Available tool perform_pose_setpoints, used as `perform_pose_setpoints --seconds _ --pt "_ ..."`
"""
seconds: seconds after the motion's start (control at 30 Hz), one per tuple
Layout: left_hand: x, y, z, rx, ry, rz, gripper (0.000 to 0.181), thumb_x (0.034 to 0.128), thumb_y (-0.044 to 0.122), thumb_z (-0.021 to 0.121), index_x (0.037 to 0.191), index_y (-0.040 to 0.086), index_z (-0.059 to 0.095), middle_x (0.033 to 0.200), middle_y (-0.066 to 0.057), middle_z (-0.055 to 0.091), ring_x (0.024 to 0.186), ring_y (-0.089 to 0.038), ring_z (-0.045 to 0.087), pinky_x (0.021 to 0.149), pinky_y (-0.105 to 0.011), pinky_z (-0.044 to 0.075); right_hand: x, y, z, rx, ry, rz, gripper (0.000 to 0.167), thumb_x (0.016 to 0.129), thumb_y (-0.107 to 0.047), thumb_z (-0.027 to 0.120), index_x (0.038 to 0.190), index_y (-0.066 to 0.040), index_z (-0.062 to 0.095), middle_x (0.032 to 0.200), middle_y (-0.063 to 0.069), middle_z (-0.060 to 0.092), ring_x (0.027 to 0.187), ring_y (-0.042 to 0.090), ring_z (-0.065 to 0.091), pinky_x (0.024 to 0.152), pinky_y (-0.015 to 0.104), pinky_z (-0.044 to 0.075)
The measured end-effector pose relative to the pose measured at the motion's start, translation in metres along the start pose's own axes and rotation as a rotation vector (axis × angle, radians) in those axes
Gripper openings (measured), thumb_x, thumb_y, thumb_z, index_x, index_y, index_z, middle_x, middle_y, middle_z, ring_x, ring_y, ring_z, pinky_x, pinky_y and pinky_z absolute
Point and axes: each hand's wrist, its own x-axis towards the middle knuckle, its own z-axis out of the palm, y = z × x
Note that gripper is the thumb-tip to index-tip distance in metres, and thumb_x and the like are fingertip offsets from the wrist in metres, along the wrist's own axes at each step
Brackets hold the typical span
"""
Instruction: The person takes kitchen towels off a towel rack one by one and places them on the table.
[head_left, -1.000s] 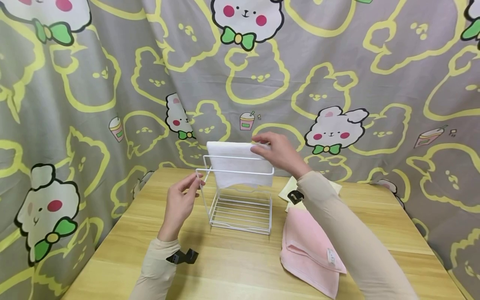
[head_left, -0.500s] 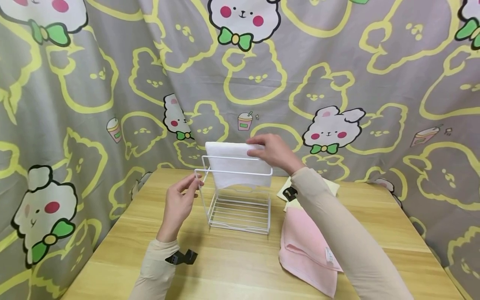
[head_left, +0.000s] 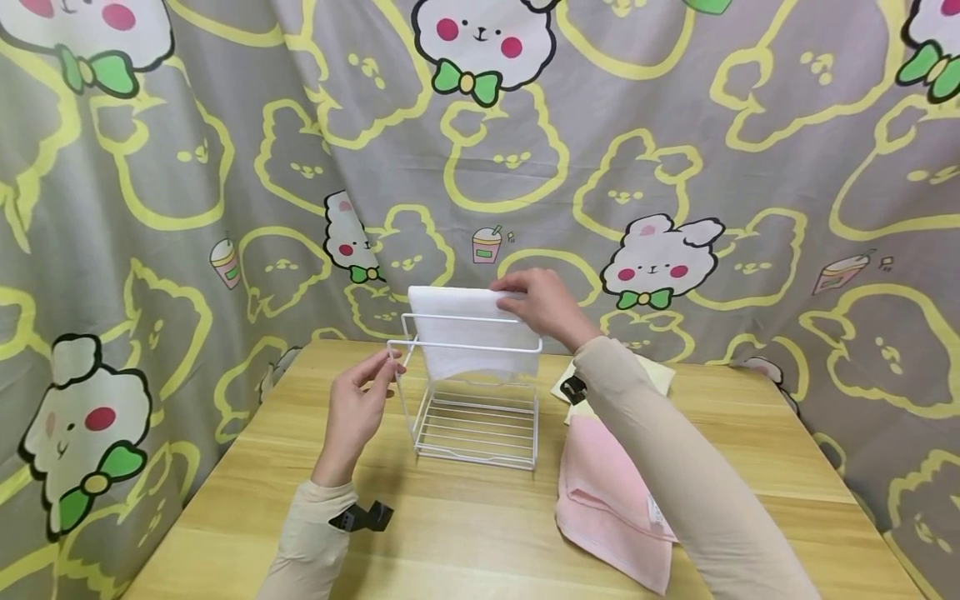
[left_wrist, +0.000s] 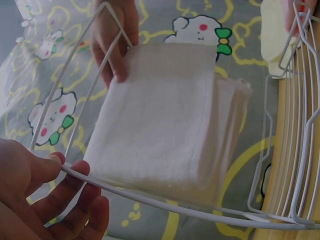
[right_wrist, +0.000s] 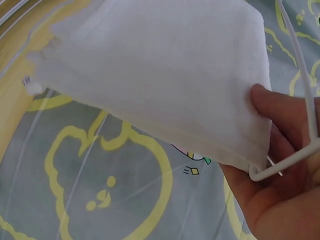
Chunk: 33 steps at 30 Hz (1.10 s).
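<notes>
A white wire rack [head_left: 465,345] stands on the table, with a folded white towel [head_left: 457,304] hanging over its back top bar. My left hand [head_left: 358,421] holds the rack's front left corner; in the left wrist view, the thumb and fingers pinch the white wire [left_wrist: 150,201]. At the top right end of the towel, my right hand [head_left: 546,302] pinches the cloth. The right wrist view has the right thumb [right_wrist: 282,107] on the towel's face [right_wrist: 165,65], with the other fingers behind it, partly hidden, next to a bent wire end.
Right of the rack lies a folded pink towel [head_left: 607,517] with a small label, partly under the right forearm. Pale yellow cloths [head_left: 652,375] lie behind it. A patterned grey curtain [head_left: 517,125] hangs along the back and sides of the wooden table [head_left: 450,542].
My right hand has shifted slightly left along the towel's top edge. The left hand keeps its hold on the rack, and the view has moved a little.
</notes>
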Motion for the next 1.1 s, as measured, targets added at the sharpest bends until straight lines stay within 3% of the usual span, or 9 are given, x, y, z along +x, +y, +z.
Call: perform_pose_setpoints --seconds 0.17,0.57,0.77,1.0,1.1 --pt "0.001 0.000 0.000 -0.021 0.004 0.010 0.025 0.1032 0.017 0.063 0.122 0.005 0.074 0.105 -0.017 0.076 0.092 -0.009 0.066 0.080 -0.037 0.063 -0.001 0.001 0.003 0.016 0.084 -0.017 0.020 0.097 -0.016 0.073 0.116 -0.013 0.079 0.119 0.007 0.075 0.115 0.023 0.068 0.100 0.039 0.055" --pt "0.001 -0.002 -0.001 -0.015 -0.006 0.010 0.026 0.1043 0.020 0.062 0.123 0.006 0.074 0.105 -0.018 0.075 0.093 -0.010 0.065 0.078 -0.027 0.061 -0.002 0.000 0.001 0.063 0.272 -0.077 0.017 0.097 -0.014 0.071 0.112 -0.008 0.079 0.114 0.008 0.077 0.113 0.023 0.070 0.099 0.039 0.055" --pt "0.001 -0.001 -0.001 -0.024 0.003 0.001 0.024 0.1035 0.018 0.063 0.122 0.006 0.074 0.104 -0.017 0.076 0.090 -0.011 0.067 0.080 -0.035 0.062 -0.004 0.001 -0.009 0.086 0.334 -0.066 0.019 0.100 -0.014 0.068 0.116 -0.009 0.077 0.123 0.009 0.074 0.124 0.025 0.064 0.108 0.042 0.049" --pt "0.001 0.000 -0.001 -0.028 0.006 0.003 0.023 0.1032 0.015 0.063 0.121 0.005 0.074 0.104 -0.017 0.076 0.089 -0.009 0.067 0.073 -0.021 0.059 -0.009 -0.003 -0.025 0.118 0.399 -0.083 0.021 0.100 -0.014 0.068 0.117 -0.006 0.075 0.122 0.012 0.073 0.122 0.026 0.064 0.105 0.042 0.050" --pt "0.000 0.000 -0.001 -0.026 0.004 0.007 0.024 0.1034 0.016 0.063 0.121 0.005 0.074 0.104 -0.017 0.076 0.089 -0.010 0.066 0.073 -0.022 0.059 -0.010 -0.005 -0.031 0.126 0.430 -0.085 0.021 0.099 -0.013 0.069 0.117 -0.006 0.076 0.122 0.012 0.074 0.120 0.026 0.065 0.103 0.041 0.050"
